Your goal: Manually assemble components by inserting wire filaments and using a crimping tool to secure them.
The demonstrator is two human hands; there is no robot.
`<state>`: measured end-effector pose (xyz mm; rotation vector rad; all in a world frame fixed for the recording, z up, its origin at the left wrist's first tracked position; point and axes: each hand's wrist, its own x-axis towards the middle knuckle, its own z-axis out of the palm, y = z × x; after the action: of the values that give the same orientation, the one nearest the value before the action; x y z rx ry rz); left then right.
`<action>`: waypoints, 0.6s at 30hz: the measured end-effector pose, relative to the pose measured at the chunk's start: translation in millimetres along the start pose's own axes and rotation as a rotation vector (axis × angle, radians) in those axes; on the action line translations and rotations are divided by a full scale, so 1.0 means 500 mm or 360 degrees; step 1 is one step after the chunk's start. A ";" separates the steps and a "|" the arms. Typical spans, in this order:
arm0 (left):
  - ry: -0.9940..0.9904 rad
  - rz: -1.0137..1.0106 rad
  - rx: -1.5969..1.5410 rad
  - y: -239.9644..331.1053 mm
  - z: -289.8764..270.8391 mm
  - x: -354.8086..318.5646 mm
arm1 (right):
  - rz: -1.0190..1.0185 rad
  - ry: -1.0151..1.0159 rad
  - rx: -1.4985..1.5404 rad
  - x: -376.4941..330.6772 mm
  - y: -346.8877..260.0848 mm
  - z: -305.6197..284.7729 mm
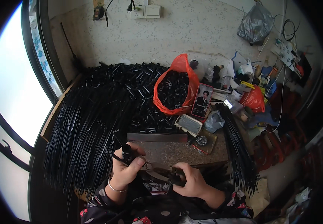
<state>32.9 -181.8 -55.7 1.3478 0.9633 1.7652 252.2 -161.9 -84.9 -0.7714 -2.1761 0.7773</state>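
Note:
My left hand [122,173], with a thin bangle at its wrist, is closed round a short black tube-shaped part [127,151]. Thin black rods [113,155] with small knobbed ends stick out on the left side of that hand. In my right hand [194,183] is a pair of pliers [156,172], gripped by its dark handles. The metal head of the pliers lies against the left thumb, close to the black part. Whether the jaws pinch anything is hidden by the fingers. Both hands are at the table's near edge.
Long thin black rods [83,138] cover the left side; another bundle [238,145] hangs over the right edge. Behind lie heaped black tubes [139,80], a red bag [186,74] of small black parts, a phone [202,100], a white box [188,124] and clutter.

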 end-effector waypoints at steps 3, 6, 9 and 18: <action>0.0028 -0.0035 -0.0041 0.003 -0.017 -0.006 | -0.0460 0.0131 -0.0498 0.023 -0.009 -0.045; -0.0153 -0.0065 -0.0212 -0.004 -0.021 -0.005 | 0.0674 -0.1145 0.1563 -0.011 -0.008 -0.017; -0.0423 -0.0148 -0.0113 0.001 0.002 0.020 | 0.0900 -0.1431 0.2034 -0.030 0.032 0.019; -0.0345 -0.0099 -0.0102 0.002 -0.028 0.015 | -0.0079 -0.0062 -0.0368 -0.008 -0.040 -0.010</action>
<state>17.7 -177.4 -53.9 1.4194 0.8141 1.5539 252.5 -176.2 -69.7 -0.8182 -2.3388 0.5248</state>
